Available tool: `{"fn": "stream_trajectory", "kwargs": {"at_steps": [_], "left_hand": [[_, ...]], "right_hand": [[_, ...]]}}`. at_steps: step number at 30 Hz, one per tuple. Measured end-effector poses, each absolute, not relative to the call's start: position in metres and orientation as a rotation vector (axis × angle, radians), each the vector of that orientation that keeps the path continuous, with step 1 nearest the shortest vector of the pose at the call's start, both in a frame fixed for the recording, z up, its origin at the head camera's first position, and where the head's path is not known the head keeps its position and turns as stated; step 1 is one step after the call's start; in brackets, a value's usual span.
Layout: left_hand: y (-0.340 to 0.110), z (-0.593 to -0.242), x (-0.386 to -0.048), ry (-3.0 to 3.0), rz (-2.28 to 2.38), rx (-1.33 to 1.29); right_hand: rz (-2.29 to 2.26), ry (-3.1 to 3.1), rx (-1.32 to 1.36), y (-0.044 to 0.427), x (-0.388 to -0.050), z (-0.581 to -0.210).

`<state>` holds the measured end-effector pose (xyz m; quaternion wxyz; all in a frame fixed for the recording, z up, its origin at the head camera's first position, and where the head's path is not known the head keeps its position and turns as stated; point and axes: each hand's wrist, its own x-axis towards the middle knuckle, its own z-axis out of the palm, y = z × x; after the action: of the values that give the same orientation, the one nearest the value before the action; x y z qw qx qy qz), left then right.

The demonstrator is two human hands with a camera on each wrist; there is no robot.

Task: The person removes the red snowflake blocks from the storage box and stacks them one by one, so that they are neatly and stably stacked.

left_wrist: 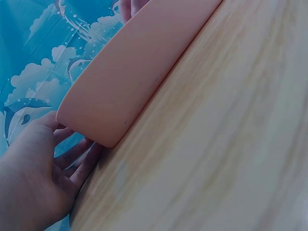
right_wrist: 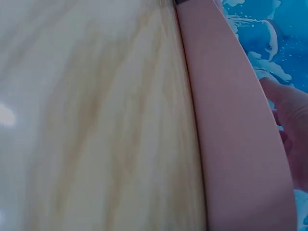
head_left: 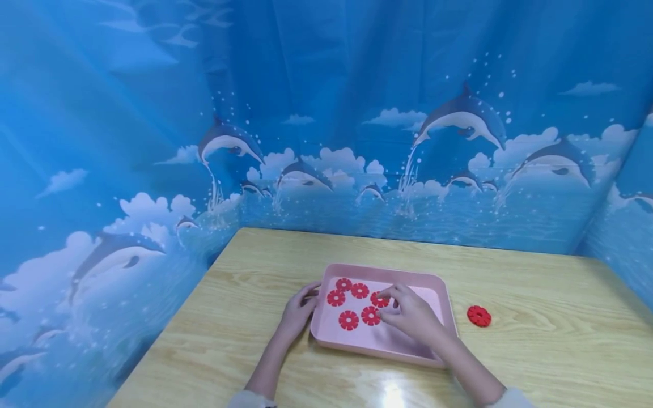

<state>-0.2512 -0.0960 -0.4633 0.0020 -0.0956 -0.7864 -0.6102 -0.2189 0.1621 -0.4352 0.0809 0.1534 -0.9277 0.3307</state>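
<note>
A pink tray (head_left: 408, 351) holds several red notched discs, among them one (head_left: 348, 320) near its front left. My left hand (head_left: 298, 314) is at the tray's left side, its fingers touching the outside of the wall; in the left wrist view this hand (left_wrist: 36, 173) reaches the tray corner from below. Over the tray is my right hand (head_left: 412, 316), thumb and forefinger bent and apart. One red disc (head_left: 376, 300) lies by the forefinger and another (head_left: 369, 317) by the thumb. The right wrist view shows part of this hand (right_wrist: 294, 130) beyond the tray wall (right_wrist: 231, 115).
On the wooden table (head_left: 530, 351), to the right of the tray, lies a red disc (head_left: 479, 316), perhaps more than one stacked. A blue curtain (head_left: 336, 68) printed with dolphins stands behind the table and along its sides.
</note>
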Motion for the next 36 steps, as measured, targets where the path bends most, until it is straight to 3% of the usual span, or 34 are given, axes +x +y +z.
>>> {"fn": "stream_trajectory", "kwargs": {"at_steps": [4, 14, 28, 36], "left_hand": [[-0.097, -0.484, -0.263, -2.463, -1.913, -0.302], [-0.097, -0.483, -0.263, -2.470, -1.918, -0.291], [-0.094, -0.444, -0.239, -2.493, -1.889, -0.304], [-0.097, -0.468, -0.255, -2.457, -1.943, -0.304]], "right_hand": [[0.940, -2.802, 0.459, 0.152, -0.223, -0.444], [0.856, -2.873, 0.347, 0.149, -0.228, -0.459], [0.815, -2.885, 0.345, 0.148, -0.231, -0.462], [0.758, -2.860, 0.398, 0.149, -0.229, -0.463]]}}
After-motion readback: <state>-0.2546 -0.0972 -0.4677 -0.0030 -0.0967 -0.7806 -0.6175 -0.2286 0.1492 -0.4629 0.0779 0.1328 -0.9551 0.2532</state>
